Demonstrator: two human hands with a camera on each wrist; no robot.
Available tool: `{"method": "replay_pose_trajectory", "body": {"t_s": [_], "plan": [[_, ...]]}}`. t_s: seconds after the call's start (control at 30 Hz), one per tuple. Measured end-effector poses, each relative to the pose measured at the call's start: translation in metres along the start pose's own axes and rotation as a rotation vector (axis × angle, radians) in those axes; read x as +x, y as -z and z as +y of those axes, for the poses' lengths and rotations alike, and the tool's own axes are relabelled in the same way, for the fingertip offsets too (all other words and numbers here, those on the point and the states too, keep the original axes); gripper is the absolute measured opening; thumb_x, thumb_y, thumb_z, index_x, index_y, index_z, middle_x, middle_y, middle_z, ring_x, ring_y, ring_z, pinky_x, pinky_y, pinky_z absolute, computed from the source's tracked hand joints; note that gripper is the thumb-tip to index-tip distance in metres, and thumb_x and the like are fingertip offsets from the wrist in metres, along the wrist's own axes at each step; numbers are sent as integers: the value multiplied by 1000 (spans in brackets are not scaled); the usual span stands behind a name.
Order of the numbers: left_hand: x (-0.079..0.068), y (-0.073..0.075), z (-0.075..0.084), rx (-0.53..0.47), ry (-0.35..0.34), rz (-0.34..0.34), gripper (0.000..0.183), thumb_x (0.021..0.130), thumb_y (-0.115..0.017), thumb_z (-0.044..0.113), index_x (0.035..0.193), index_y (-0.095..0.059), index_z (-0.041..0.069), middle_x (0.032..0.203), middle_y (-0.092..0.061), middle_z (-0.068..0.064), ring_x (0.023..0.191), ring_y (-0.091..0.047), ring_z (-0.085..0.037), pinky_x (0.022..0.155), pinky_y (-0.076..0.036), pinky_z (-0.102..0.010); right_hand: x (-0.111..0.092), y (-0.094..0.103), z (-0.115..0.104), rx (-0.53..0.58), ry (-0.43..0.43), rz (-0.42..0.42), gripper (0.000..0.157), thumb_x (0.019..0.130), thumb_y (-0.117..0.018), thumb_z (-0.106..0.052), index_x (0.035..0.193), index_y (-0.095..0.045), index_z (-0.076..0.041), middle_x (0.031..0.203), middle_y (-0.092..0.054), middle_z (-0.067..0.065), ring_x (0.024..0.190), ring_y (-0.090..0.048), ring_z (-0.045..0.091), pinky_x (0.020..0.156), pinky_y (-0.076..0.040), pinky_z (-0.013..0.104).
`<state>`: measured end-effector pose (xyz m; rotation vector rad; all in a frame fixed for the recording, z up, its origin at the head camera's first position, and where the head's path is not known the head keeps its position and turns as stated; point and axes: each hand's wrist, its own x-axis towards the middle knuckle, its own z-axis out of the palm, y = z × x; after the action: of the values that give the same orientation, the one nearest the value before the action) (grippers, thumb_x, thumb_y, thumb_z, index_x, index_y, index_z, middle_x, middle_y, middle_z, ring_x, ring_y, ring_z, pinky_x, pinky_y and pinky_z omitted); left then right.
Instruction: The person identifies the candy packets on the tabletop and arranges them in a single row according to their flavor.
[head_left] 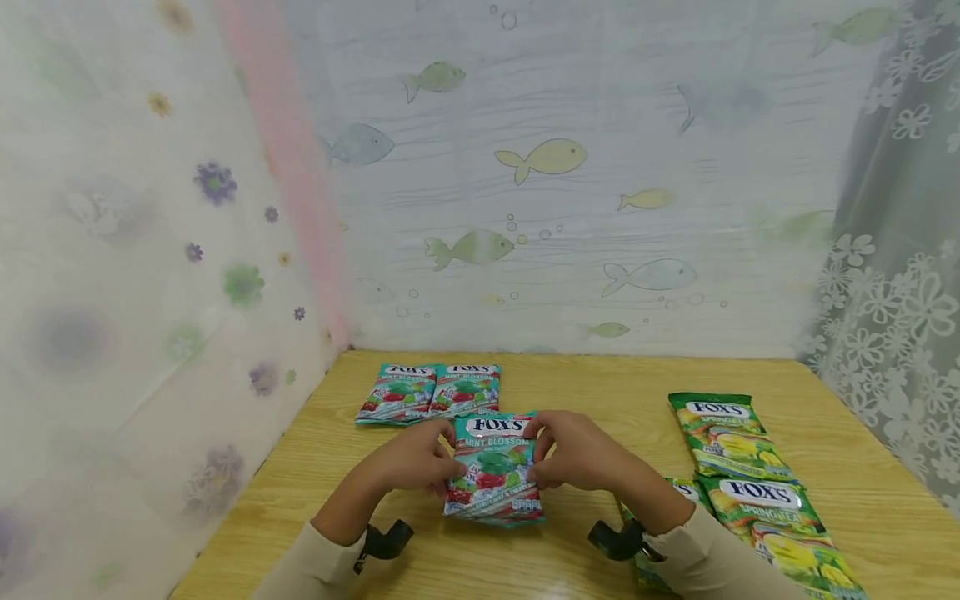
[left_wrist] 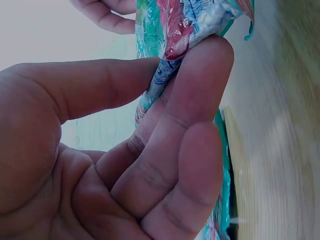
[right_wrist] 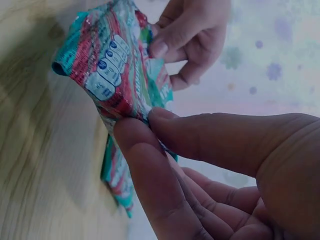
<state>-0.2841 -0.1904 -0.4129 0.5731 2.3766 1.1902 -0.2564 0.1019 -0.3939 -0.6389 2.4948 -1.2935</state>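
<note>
A teal Fox's Mint Blossom candy bag is held up off the table between both hands, its printed front toward the head camera. My left hand pinches its left edge between thumb and fingers. On the opposite edge, my right hand pinches it the same way. Both wrist views show the crinkled wrapper between thumb and fingertips, with the candy bag tilted in the right one. Behind it, two more Mint Blossom bags lie side by side on the table.
Green Fox's Spring Tea bags lie at the right of the wooden table, one partly hidden under the right forearm. A flower-patterned curtain borders the left, a fish-printed one the back.
</note>
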Motion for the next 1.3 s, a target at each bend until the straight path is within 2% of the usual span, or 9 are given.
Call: {"method": "replay_pose_trajectory", "body": {"t_s": [0.3, 0.5, 0.73, 0.87, 1.0, 1.2, 1.3], "plan": [[-9, 12, -13, 24, 13, 95, 35, 95, -74, 24, 116, -55, 4, 76, -73, -7, 64, -71, -34, 61, -59, -43, 19, -16, -5, -37, 13, 38, 42, 87, -82, -7, 124, -62, 0, 87, -68, 5, 70, -74, 28, 62, -62, 36], [-19, 27, -18, -20, -4, 133, 39, 96, -73, 23, 123, -54, 1, 76, -72, -9, 65, -71, -36, 62, -58, -39, 32, -25, -12, 1, 25, 54, 43, 89, -81, -8, 127, -62, 0, 90, -68, 5, 73, -75, 29, 63, -61, 34], [-29, 45, -27, -20, 3, 176, 47, 98, -70, 22, 132, -48, -1, 78, -69, -8, 67, -67, -38, 64, -54, -39, 49, -39, -19, -12, 89, 100, 42, 90, -80, -11, 128, -64, -3, 88, -70, 1, 69, -73, 21, 62, -58, 32], [-33, 53, -32, -24, 3, 181, 45, 97, -70, 19, 129, -48, -3, 76, -68, -8, 66, -67, -35, 64, -55, -41, 57, -47, -21, 17, 91, 114, 42, 89, -80, -10, 127, -65, -3, 88, -69, 1, 70, -74, 22, 62, -59, 32], [-36, 60, -36, -14, 10, 182, 39, 98, -66, 17, 127, -49, -4, 72, -65, -8, 68, -68, -38, 63, -54, -41, 63, -55, -25, 39, 91, 124, 38, 90, -80, -9, 125, -66, -3, 89, -69, 2, 73, -75, 25, 62, -60, 31], [-43, 71, -43, 2, 34, 191, 38, 99, -63, 17, 127, -48, -4, 73, -66, -7, 66, -69, -29, 60, -50, -35, 75, -71, -30, 40, 86, 172, 34, 89, -81, -10, 119, -68, -4, 88, -68, 1, 69, -70, 14, 62, -58, 29], [-48, 76, -49, -5, 47, 178, 38, 99, -64, 17, 126, -48, -4, 72, -66, -7, 65, -70, -29, 60, -50, -35, 80, -81, -32, 29, 81, 190, 32, 88, -83, -11, 117, -69, -6, 88, -68, -2, 72, -66, 11, 62, -56, 27]]}}
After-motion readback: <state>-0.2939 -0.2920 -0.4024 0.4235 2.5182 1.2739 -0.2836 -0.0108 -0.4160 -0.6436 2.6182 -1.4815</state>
